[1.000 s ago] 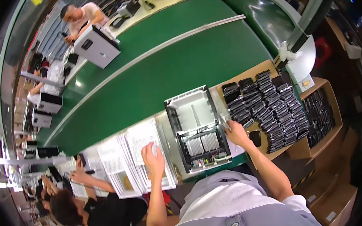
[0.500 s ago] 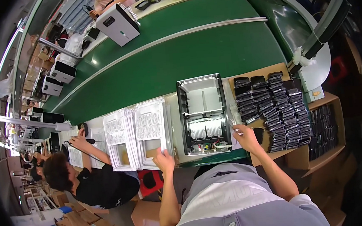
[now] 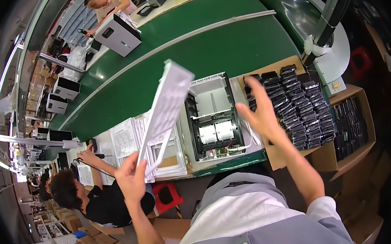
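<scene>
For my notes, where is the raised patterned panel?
In the head view, the white patterned panel is left of centre, in the left hand, partly hiding the stacked panels.

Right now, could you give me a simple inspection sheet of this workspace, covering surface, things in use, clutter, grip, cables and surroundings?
Surface: green bench, crowded along the near edge.
Things in use: white panel, raised and tilted; open black-and-white housing; stacked white panels.
Clutter: black packs in rows on cardboard; more in a box.
Grip: left hand holds the white panel; right hand open, nothing seen in it.
Cables: coloured wires at the housing's near end.
Surroundings: co-worker in black at left, another person across the bench.
</scene>
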